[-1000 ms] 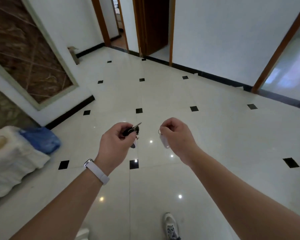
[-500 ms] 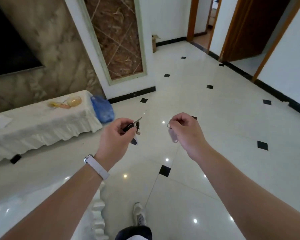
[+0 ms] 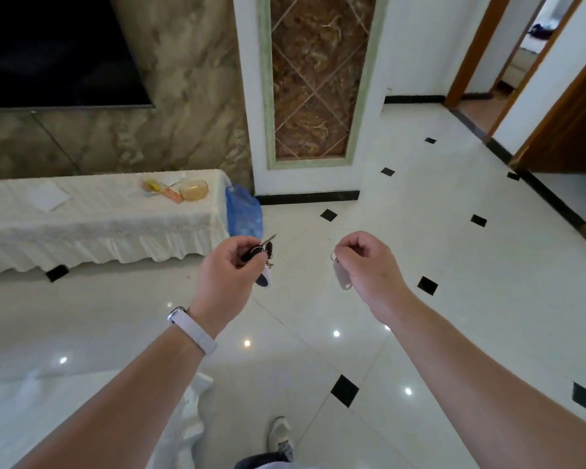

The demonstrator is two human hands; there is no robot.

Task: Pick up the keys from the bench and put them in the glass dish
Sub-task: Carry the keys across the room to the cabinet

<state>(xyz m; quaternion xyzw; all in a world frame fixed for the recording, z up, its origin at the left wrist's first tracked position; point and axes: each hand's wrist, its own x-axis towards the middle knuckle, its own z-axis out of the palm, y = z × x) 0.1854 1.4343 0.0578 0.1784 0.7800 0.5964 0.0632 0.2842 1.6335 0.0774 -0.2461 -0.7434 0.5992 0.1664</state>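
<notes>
the left hand (image 3: 224, 270) is pinching a bunch of dark-headed metal keys (image 3: 262, 252) and the right hand (image 3: 366, 265) is pinching a ringed pale oval fob (image 3: 341, 277), both hanging free for carrying toward the amber-tinted glass dish (image 3: 193, 190) waiting near the white-clothed worktop's (image 3: 99, 214) far right corner.

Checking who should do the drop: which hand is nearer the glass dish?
Left. The left hand, holding keys, is below and just right of the glass dish; the right hand is farther right.

left hand (image 3: 224, 265) gripping keys (image 3: 263, 252), right hand (image 3: 366, 262) pinching tag (image 3: 341, 277)
</notes>
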